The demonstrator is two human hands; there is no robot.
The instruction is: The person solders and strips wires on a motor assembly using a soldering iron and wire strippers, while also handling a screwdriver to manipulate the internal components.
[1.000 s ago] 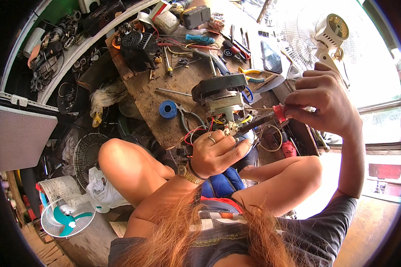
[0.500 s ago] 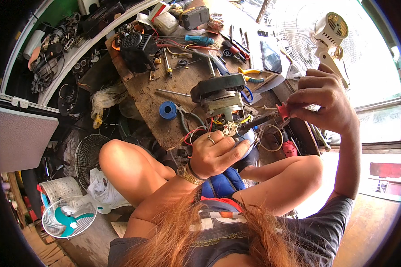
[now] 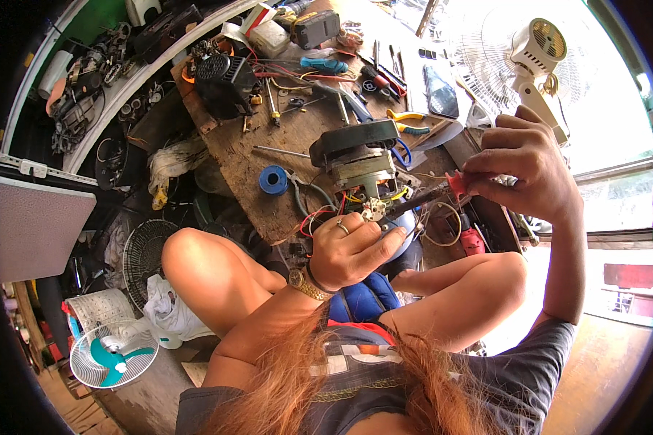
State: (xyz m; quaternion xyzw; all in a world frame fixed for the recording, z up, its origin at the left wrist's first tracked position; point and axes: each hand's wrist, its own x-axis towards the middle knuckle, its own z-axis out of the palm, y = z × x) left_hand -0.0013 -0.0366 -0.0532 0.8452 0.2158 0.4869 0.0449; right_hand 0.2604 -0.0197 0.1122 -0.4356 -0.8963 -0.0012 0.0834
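My left hand (image 3: pixel 347 250) is closed around the lower end of a fan motor (image 3: pixel 363 170), its fingers by a pale gearbox-like part (image 3: pixel 374 210). A black housing (image 3: pixel 355 139) tops the motor, and red and yellow wires (image 3: pixel 313 217) come out near my knuckles. My right hand (image 3: pixel 519 170) is raised to the right, thumb and fingers pinched on a small red piece (image 3: pixel 457 183). A dark, slim rod (image 3: pixel 422 201) runs between that red piece and the motor; whether the two are joined I cannot tell. Left of the motor sit a blue spool (image 3: pixel 273 180) and dark-handled pliers (image 3: pixel 308 192).
The wooden workbench (image 3: pixel 232 163) holds screwdrivers (image 3: pixel 272 105), yellow-and-blue pliers (image 3: pixel 410 123), a black motor housing (image 3: pixel 225 80) and a phone (image 3: pixel 440 92). A pale fan (image 3: pixel 540 51) stands at the far right. A teal-bladed fan (image 3: pixel 114 355) lies at the lower left.
My right hand and the red piece have shifted very slightly left. My left hand and the motor have stayed almost in place.
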